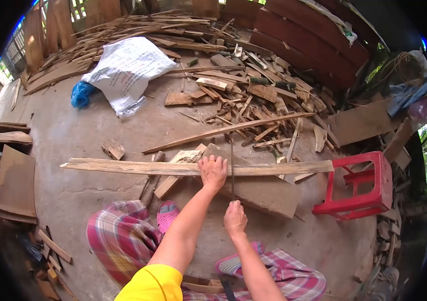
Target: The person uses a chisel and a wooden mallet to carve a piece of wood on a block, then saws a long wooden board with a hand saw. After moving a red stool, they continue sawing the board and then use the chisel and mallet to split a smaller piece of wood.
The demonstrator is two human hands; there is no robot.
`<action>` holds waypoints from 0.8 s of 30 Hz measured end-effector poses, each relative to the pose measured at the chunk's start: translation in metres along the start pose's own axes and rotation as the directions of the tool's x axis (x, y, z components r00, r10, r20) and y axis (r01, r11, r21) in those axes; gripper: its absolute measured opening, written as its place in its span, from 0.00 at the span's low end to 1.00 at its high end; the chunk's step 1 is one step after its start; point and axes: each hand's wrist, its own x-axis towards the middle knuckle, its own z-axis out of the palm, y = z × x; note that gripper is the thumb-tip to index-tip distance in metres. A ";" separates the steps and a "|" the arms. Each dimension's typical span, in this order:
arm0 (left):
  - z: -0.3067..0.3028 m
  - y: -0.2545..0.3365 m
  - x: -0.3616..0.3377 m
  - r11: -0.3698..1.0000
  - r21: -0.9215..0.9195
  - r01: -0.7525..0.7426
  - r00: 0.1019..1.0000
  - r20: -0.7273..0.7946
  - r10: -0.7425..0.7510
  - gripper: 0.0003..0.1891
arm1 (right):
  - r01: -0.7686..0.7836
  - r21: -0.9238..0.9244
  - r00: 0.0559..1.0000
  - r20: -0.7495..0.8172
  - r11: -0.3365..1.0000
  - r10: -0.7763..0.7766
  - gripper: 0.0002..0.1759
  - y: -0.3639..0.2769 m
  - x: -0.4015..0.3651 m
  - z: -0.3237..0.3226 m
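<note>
A long, narrow wooden plank [118,166] lies crosswise before me, over a thick wooden block [263,193]. My left hand [213,171] is closed over the plank near its middle, fingers curled across the far edge. Just to the right, a thin saw [233,183] crosses the plank, its blade seen nearly edge-on. My right hand [235,218] is wrapped round the saw's near end, on my side of the plank; the grip itself is hidden in the fist. Under the plank, left of the block, rest a pale wood piece [167,186] and some sticks.
A red plastic stool [356,186] lies on its side by the plank's right end. Behind the plank spreads a heap of scrap wood [268,95], with a white sack [130,70] and a blue bag [81,94] to its left. Boards [17,180] stand at the far left.
</note>
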 end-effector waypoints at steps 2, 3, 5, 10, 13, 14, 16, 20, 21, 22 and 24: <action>0.004 0.002 0.002 0.999 0.043 -0.009 1.000 0.002 0.009 0.12 | 0.012 0.026 1.000 -0.005 1.000 -0.011 0.15 -0.002 0.007 0.005; 0.004 0.004 0.000 0.996 0.090 -0.016 1.000 -0.003 0.016 0.11 | 0.031 0.054 0.999 -0.011 0.998 -0.031 0.14 -0.001 0.011 0.006; 0.003 0.004 0.001 0.997 0.076 -0.021 1.000 -0.002 0.021 0.12 | 0.014 0.026 1.000 0.009 1.000 -0.014 0.13 -0.018 0.039 -0.004; 0.010 0.004 0.003 0.995 0.098 0.021 1.000 0.009 -0.022 0.11 | 0.034 -0.011 0.999 -0.021 0.999 -0.034 0.13 -0.008 0.026 -0.002; 0.012 0.004 0.003 0.993 0.118 0.020 1.000 -0.010 -0.019 0.11 | -0.033 0.007 0.999 0.013 0.999 0.033 0.13 0.007 -0.012 0.001; 0.012 0.003 0.004 0.993 0.114 0.006 1.000 -0.014 -0.004 0.11 | -0.042 0.036 0.999 0.025 0.998 0.042 0.13 0.003 -0.010 0.000; 0.008 0.004 0.003 0.992 0.128 -0.007 1.000 0.005 0.006 0.10 | 0.045 0.077 0.995 -0.092 0.996 -0.037 0.13 -0.005 0.016 0.008; 0.008 0.003 0.005 0.992 0.128 0.010 0.999 0.033 -0.014 0.10 | -0.030 0.006 0.999 0.029 1.000 0.030 0.13 -0.022 0.047 0.000; 0.008 0.004 0.004 0.992 0.124 0.003 0.999 0.036 -0.007 0.10 | -0.039 0.031 0.999 0.012 0.999 0.038 0.13 -0.014 0.025 0.001; 0.009 0.003 0.003 0.991 0.133 0.008 0.999 0.031 -0.012 0.10 | -0.047 0.055 0.999 -0.006 0.997 0.047 0.13 -0.007 0.009 0.003; 0.011 0.004 0.007 0.991 0.129 0.018 0.999 0.028 -0.022 0.10 | -0.043 0.049 0.999 -0.007 0.998 0.044 0.13 -0.001 -0.006 0.001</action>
